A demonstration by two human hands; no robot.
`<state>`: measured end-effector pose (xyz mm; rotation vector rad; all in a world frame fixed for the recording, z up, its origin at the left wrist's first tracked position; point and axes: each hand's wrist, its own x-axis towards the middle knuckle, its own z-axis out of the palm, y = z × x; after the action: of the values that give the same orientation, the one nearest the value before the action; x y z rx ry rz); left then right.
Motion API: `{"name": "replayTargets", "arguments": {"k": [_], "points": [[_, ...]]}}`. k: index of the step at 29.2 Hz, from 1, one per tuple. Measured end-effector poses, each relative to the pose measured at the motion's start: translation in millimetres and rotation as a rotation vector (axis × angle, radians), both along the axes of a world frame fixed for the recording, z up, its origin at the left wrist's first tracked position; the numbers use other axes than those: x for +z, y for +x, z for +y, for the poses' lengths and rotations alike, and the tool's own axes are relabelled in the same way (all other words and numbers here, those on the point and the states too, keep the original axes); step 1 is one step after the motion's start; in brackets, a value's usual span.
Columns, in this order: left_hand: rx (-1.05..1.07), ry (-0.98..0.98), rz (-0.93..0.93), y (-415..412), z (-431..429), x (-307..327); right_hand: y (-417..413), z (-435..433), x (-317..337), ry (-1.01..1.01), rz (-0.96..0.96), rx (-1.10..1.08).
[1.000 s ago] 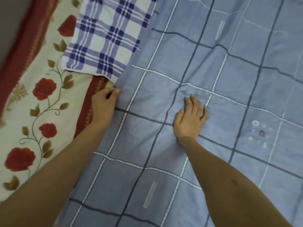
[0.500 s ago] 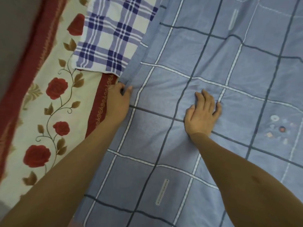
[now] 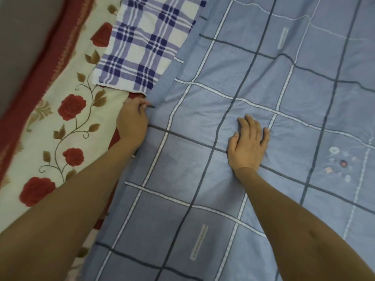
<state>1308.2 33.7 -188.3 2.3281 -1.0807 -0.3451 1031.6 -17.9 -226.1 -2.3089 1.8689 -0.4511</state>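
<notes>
Blue checked sheet (image 3: 263, 82) lies spread over the bed, filling the centre and right of view, w/ dark and white grid lines and a small embroidered motif (image 3: 338, 165) at right. Left hand (image 3: 133, 120) sits at the sheet's left edge, fingers curled in, pinching the folded hem btwn thumb and fingertips. Right hand (image 3: 248, 147) lies palm-down on the sheet, well to the right of the other, fingers straight and slightly spread, pressing the cloth flat; small creases fan out beyond the fingertips. Sheet's left edge overlaps a plaid cloth (image 3: 146, 49) at top and a rose-print cover (image 3: 67, 110) w/ red border along the left side.
</notes>
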Motion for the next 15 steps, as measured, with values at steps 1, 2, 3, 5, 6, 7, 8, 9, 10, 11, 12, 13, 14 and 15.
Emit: {"name": "replayTargets", "arguments": {"k": [1, 2, 3, 5, 6, 7, 8, 9, 10, 11, 12, 13, 14, 15], "points": [[-0.024, 0.016, 0.022, 0.5, 1.2, -2.2, -1.3, -2.1, -0.9, 0.008, -0.014, 0.000], [-0.034, 0.026, 0.026, -0.4, 4.9, -3.0, -1.2, -1.4, -0.6, 0.005, -0.023, 0.004], [-0.025, 0.025, 0.014, -3.2, 8.9, -1.4, 0.0, -0.5, 0.0, -0.005, -0.027, 0.008], [0.031, 0.003, -0.017, -13.0, 11.8, 3.4, 1.0, -1.7, -0.5, -0.001, -0.032, 0.002], [0.063, 0.004, -0.037, -17.7, 15.2, 6.4, 1.6, -0.7, 0.2, 0.006, -0.031, -0.005], [0.091, 0.025, -0.057, -21.7, 21.7, 9.3, 1.6, 2.0, 0.9, 0.006, -0.023, 0.003], [0.105, 0.056, -0.072, -26.0, 28.8, 11.2, 0.2, 2.4, 2.6, -0.004, -0.012, 0.032], [0.097, 0.085, -0.081, -30.5, 36.2, 11.2, -0.9, 1.3, 5.4, -0.030, 0.002, 0.088], [0.087, 0.110, -0.087, -32.1, 45.5, 10.9, 1.9, 0.1, 10.1, -0.075, 0.013, 0.184], [0.084, 0.128, -0.086, -32.2, 56.3, 9.4, 9.6, -2.9, 15.7, -0.123, 0.012, 0.298], [0.065, 0.141, -0.087, -33.6, 61.6, 8.1, 17.8, -10.2, 24.0, -0.167, -0.016, 0.384], [0.055, 0.145, -0.084, -32.8, 69.5, 5.6, 33.5, -18.6, 32.1, -0.192, -0.050, 0.463], [0.054, 0.141, -0.082, -31.9, 77.9, 3.3, 53.1, -26.1, 39.7, -0.179, -0.065, 0.534], [0.045, 0.131, -0.091, -31.9, 83.8, 1.1, 73.4, -34.7, 47.5, -0.123, -0.050, 0.592]]}}
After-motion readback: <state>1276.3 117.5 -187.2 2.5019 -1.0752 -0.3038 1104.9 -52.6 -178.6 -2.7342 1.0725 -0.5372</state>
